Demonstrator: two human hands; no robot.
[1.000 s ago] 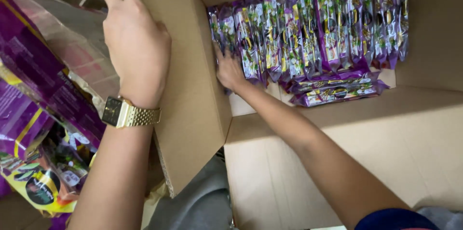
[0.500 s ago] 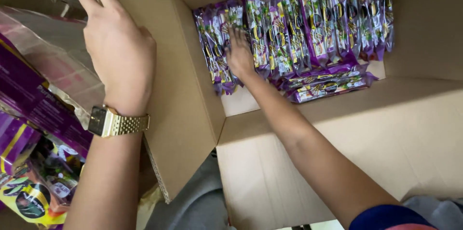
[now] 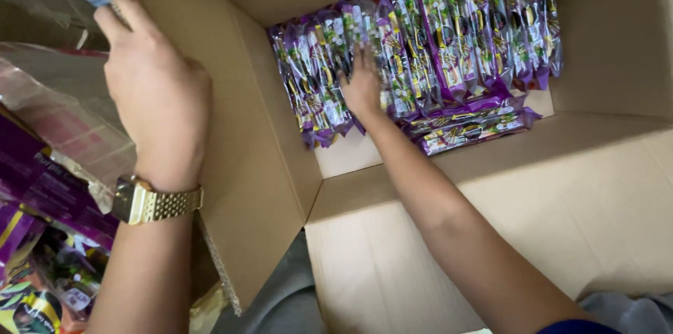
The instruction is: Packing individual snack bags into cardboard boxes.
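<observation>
An open cardboard box point(image 3: 596, 187) holds a row of purple snack packets point(image 3: 449, 32) standing on edge along its far side. Two more packets point(image 3: 477, 127) lie flat in front of the row. My right hand point(image 3: 362, 85) reaches deep into the box and presses flat, fingers spread, on the packets near the row's left end. My left hand point(image 3: 154, 96), with a gold watch on the wrist, rests palm down on the box's left flap point(image 3: 259, 187) and holds it outward.
Purple and yellow printed bags in clear plastic wrap point(image 3: 49, 187) lie to the left of the box. Grey cloth point(image 3: 280, 299) shows below the flap. The box's near flap spreads wide at the lower right.
My right hand has slid from the row's left end up onto the tops of the packets. Several packets at the left end now lean together. The view has shifted slightly.
</observation>
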